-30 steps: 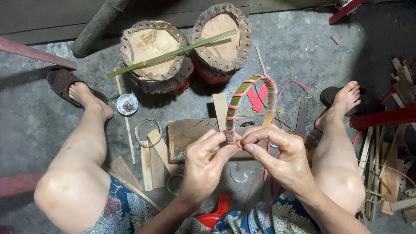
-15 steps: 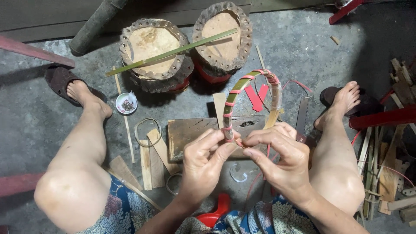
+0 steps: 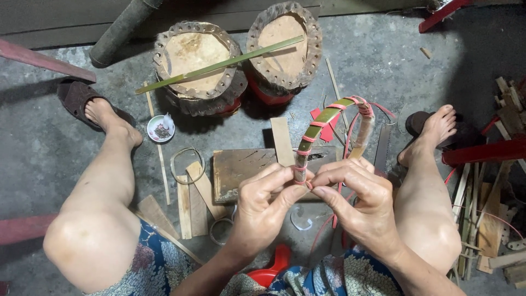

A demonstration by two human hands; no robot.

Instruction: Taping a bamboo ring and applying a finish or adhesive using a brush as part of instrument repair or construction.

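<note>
The bamboo hoop (image 3: 329, 118), bound with red string (image 3: 302, 138), rises just above both hands: the left hand (image 3: 263, 208) pinches its lower end, and the right hand (image 3: 359, 205) grips the string beside it. Winding tidily probably needs steady tension and close, even turns. No packages or labels show nearby.

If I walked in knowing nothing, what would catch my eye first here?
Probably the bent green bamboo hoop bound with red strips, pinched at its near end by the left hand and right hand at centre. Beyond it, two worn round wooden blocks sit on the concrete floor, with a long green bamboo strip lying across them.
</note>
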